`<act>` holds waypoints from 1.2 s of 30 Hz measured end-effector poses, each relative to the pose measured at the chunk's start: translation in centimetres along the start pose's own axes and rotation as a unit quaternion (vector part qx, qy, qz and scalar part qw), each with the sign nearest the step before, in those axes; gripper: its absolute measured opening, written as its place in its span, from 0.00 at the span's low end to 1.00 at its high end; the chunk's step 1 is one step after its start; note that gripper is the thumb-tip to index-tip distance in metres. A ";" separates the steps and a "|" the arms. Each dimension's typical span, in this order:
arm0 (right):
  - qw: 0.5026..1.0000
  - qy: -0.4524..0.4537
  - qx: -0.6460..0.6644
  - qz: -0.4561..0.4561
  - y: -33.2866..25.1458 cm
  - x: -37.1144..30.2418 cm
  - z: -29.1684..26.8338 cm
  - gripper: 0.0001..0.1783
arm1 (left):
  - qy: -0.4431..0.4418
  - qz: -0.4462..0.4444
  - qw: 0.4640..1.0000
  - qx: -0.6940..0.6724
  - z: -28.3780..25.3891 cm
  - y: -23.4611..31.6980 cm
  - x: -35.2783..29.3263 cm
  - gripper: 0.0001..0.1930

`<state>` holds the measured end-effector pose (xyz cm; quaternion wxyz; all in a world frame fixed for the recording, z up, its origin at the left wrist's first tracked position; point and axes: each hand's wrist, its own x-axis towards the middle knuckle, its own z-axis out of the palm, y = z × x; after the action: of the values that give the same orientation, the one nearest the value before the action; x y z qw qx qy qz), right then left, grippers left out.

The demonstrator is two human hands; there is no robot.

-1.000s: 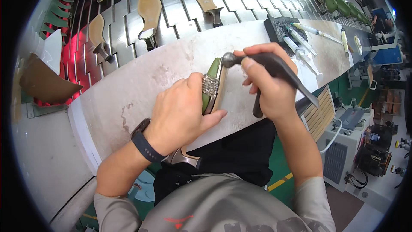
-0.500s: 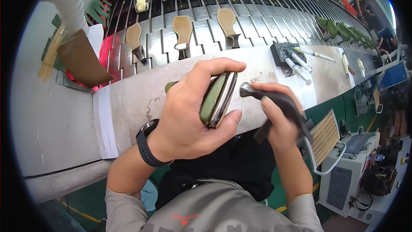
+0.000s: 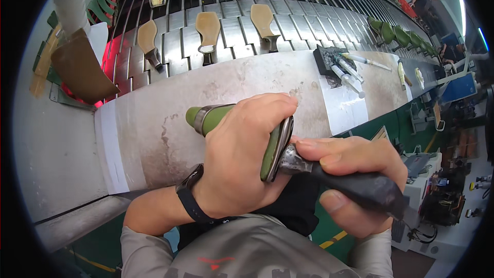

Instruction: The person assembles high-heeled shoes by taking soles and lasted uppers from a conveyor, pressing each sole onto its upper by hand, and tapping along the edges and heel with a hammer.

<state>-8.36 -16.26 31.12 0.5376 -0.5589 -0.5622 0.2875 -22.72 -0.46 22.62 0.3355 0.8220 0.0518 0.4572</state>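
Note:
My left hand (image 3: 239, 149), with a dark watch on the wrist, wraps round a green shoe last (image 3: 218, 118) fitted with a dark strap. The last's rounded end points to the left. At its other end, beside my fingers, a dark shiny edge (image 3: 282, 144) shows along the green. My right hand (image 3: 368, 162) grips a dark hammer (image 3: 355, 188), fingers closed round it. The hammer's worn metal face is up against that edge; whether it presses or just meets it I cannot tell. Most of the last is hidden under my left hand.
Beyond the pale worktop (image 3: 149, 118) runs a slatted metal conveyor (image 3: 231, 36) carrying tan-soled shoes (image 3: 208, 28) and several green lasts (image 3: 401, 36). A black block (image 3: 329, 59) and syringes (image 3: 352, 74) lie on the worktop at the right. A brown board (image 3: 82, 67) stands at the left.
The hammer has come left and nearer, from apart to meeting the shoe's edge. My left hand has turned and moved down slightly, showing more of the strapped green end.

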 end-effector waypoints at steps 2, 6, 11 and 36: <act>1.000 0.019 0.011 0.011 0.0 0.2 0.2 0.22 | 0.001 0.014 0.999 -0.028 -0.1 0.4 -0.2 0.37; 0.996 0.067 0.047 0.042 -0.6 0.7 0.9 0.25 | -0.014 0.021 0.999 -0.031 -0.7 0.9 -1.1 0.37; 0.986 0.059 0.132 0.083 -0.6 0.3 1.5 0.25 | 0.030 0.050 0.998 -0.014 -1.0 1.8 -3.3 0.37; 0.975 -0.007 0.184 0.126 11.1 -2.3 6.4 0.17 | -0.063 0.002 0.946 0.319 -1.9 -4.3 -16.7 0.42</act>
<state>-11.24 -14.27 18.54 0.5870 -0.5143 -0.4284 0.4554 -32.90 -2.77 8.77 0.0570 0.9134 0.1719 0.3646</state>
